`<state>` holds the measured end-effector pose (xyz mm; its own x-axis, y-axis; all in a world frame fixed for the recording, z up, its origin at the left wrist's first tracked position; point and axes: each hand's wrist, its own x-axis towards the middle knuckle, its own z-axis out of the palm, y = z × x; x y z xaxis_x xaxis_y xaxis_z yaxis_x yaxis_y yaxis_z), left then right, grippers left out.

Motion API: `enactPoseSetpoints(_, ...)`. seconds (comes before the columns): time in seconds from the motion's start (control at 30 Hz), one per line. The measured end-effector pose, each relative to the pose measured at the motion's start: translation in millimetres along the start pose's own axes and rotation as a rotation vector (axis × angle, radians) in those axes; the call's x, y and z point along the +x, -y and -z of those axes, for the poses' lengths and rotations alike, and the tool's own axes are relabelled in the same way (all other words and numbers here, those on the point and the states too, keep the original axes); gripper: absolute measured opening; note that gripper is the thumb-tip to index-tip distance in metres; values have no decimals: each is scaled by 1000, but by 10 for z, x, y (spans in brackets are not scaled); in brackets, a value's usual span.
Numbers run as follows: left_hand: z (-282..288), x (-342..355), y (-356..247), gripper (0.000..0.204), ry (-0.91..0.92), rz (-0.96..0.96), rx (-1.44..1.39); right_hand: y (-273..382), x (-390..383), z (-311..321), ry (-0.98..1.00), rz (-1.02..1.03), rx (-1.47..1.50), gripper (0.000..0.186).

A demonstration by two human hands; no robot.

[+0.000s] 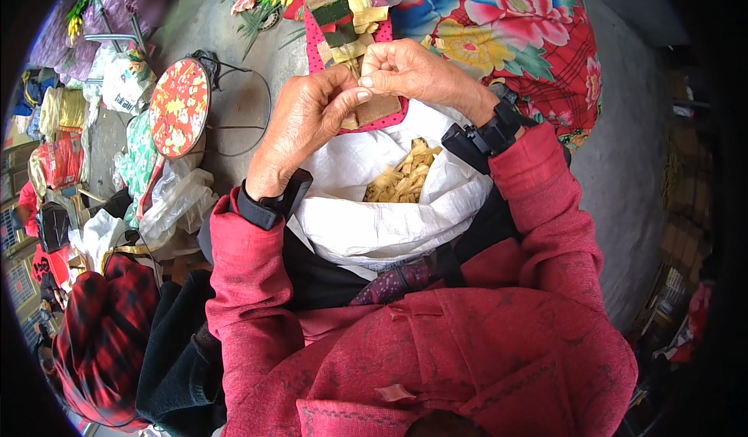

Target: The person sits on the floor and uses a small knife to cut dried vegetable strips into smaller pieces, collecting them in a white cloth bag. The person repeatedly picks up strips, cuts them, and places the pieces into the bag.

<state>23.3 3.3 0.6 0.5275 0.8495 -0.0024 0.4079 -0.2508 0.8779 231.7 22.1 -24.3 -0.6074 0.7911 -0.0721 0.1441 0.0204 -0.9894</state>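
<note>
1. At the lower left of the frame, a red-and-black plaid cloth (105,336) lies bunched.
2. At upper left, a round stool (181,109) has a red floral top; crumpled clear plastic (183,203) sits below it.
3. Upper centre, the left hand (305,117) has its fingers curled narrow, thumb and forefinger tips close together; I cannot tell what lies between them.
4. Under and above the hands, a pink dotted strip (315,46) carries yellowish folded pieces (371,21), near the top edge.
5. Mid-frame, an open white sack (374,226) holds yellowish strips (405,176), just below the hands.
6. Right of centre, the right hand (417,70) pinches narrowly, its fingertips meeting the left's; its grip's contents are hidden.
7. At upper right, a red cloth with large flowers (518,8) spreads out.
</note>
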Motion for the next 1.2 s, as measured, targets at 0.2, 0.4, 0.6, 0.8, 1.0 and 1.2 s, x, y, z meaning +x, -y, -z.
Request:
enactPoseSetpoints(0.2,306,-57,-40,20,-189,75,-459,132,-25,86,62,-30,20,28)
enactPoseSetpoints(0.4,401,-50,-105,20,-330,-22,-415,282,-153,297,-96,135,369,29)
enactPoseSetpoints(0.6,22,11,-135,9,-198,-201,52,275,-63,133,-251,346,270,31)
enactPoseSetpoints(0.8,15,97,-114,8,-314,-360,350,97,23,-131,-174,158,-536,29)
enactPoseSetpoints(1.0,-44,99,-38,7,-230,-234,-19,83,19,-144,-189,64,-187,28)
enactPoseSetpoints(1.2,-80,104,22,6,-222,-41,-540,149,32,-188,-451,258,-315,24)
